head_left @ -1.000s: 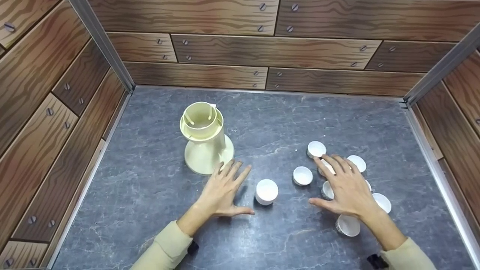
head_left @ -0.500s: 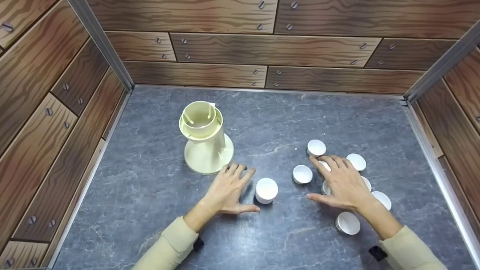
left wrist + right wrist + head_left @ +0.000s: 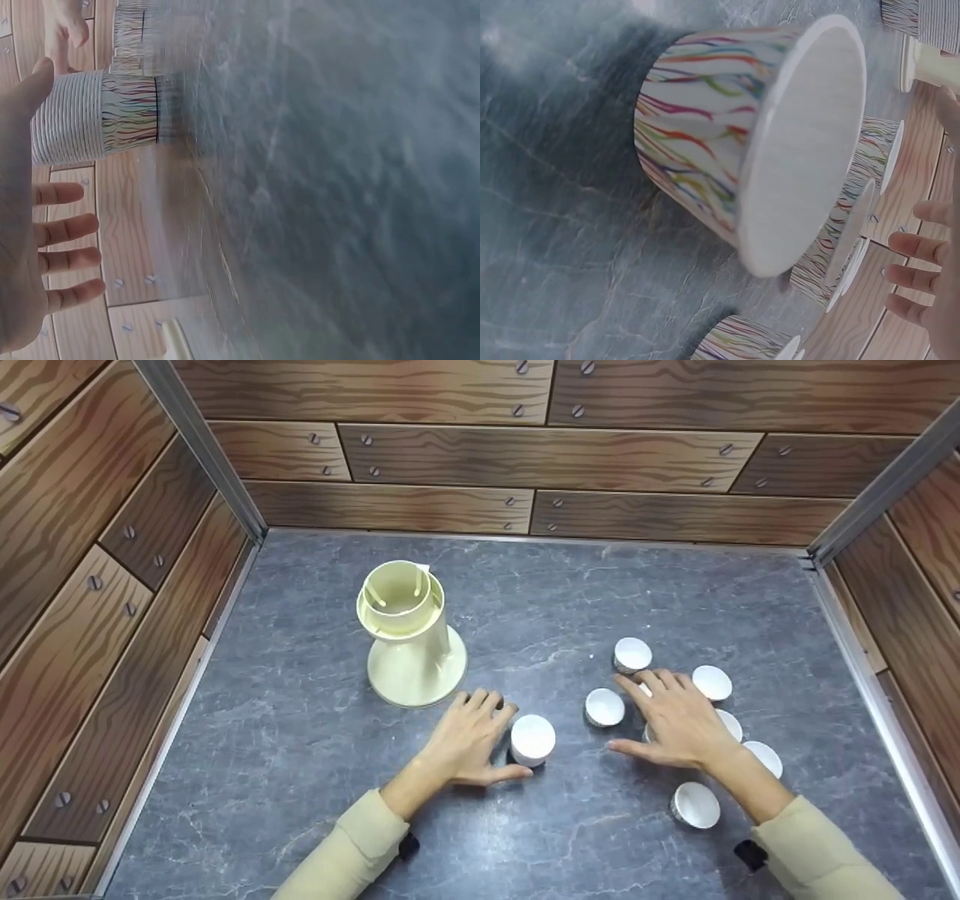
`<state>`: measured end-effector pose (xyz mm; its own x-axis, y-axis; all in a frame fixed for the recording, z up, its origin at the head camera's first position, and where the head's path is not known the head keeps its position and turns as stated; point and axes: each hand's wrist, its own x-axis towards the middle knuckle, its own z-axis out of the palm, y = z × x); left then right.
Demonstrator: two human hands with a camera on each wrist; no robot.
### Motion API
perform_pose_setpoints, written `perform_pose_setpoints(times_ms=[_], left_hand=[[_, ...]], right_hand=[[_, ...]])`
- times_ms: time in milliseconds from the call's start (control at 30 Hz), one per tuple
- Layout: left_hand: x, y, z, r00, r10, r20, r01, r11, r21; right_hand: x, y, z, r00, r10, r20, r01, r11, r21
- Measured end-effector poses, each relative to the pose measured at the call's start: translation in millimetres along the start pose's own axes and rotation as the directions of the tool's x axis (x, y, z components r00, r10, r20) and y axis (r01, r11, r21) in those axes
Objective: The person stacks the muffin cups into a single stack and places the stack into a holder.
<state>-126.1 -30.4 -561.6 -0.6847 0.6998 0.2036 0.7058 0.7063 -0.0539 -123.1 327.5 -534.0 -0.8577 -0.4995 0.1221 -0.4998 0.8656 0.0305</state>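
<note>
A nested stack of white paper cups with colored wavy lines stands mid-table; in the left wrist view its many rims show. Beside its left side, my left hand has its fingers spread and its thumb toward the near side of the stack. My right hand reaches, palm down and fingers spread, over a group of single cups, partly hiding some. Among them are a back cup, a left cup and a near cup, large in the right wrist view. Nothing is held in the right hand.
A pale yellow-green plastic stand with a flared base and a ringed, open top stands beyond the left hand. Several more cups sit at the right. Wood-patterned walls border the grey marbled table at the back and sides.
My left hand has moved right, closer to the cup stack, its thumb now at the near side. My right hand has shifted slightly left over the cups. The cups stay in place.
</note>
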Motion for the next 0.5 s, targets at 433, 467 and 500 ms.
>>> perform_pose_setpoints(times_ms=[433, 467, 500], left_hand=[[3.4, 4.6, 4.4, 1.000, 0.027, -0.016, -0.027, 0.999, -0.020], [3.3, 4.9, 4.9, 0.999, 0.028, -0.016, -0.028, 0.999, -0.024], [3.2, 5.2, 5.4, 0.999, 0.029, -0.019, -0.030, 0.999, -0.029]], right_hand=[[12.1, 4.4, 3.8, 0.998, -0.041, 0.054, 0.041, 0.999, -0.011], [12.8, 4.8, 4.4, 0.997, -0.045, 0.056, 0.046, 0.999, -0.012], [13.3, 5.0, 4.9, 0.997, -0.050, 0.057, 0.051, 0.999, -0.012]])
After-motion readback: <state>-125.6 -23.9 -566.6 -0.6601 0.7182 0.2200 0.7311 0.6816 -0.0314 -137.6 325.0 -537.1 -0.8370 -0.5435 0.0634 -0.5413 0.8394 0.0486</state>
